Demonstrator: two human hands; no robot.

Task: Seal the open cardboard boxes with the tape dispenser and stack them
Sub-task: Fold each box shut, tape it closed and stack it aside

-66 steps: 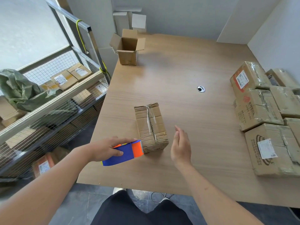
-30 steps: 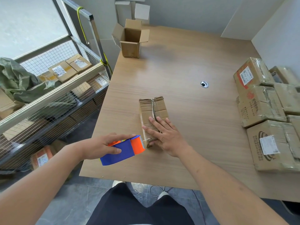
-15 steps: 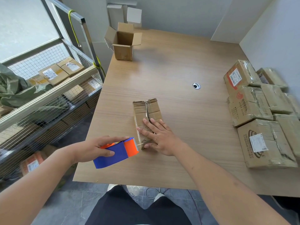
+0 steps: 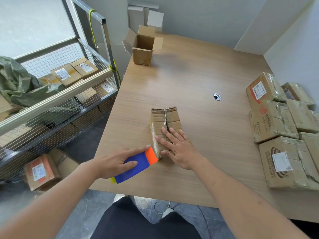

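Near the front edge of the counter (image 4: 198, 69), left of middle: small box (image 4: 166, 125) lying with flaps closed, seam gaping. Right hand (image 4: 179, 149) flat on top, fingers straight, pressing. Left hand (image 4: 114, 163) gripping tape dispenser (image 4: 138, 163), nose against the near end of the box. Likely trouble: tape starting off the seam, wrinkling, or box sliding under a light press. Open box (image 4: 144, 49) waiting at the far left corner.

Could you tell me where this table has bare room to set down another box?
Free: the wide stretch between the open box and the grommet, and the strip between the closed box and the sealed boxes. Crowded: the right edge, and the near edge around both hands.
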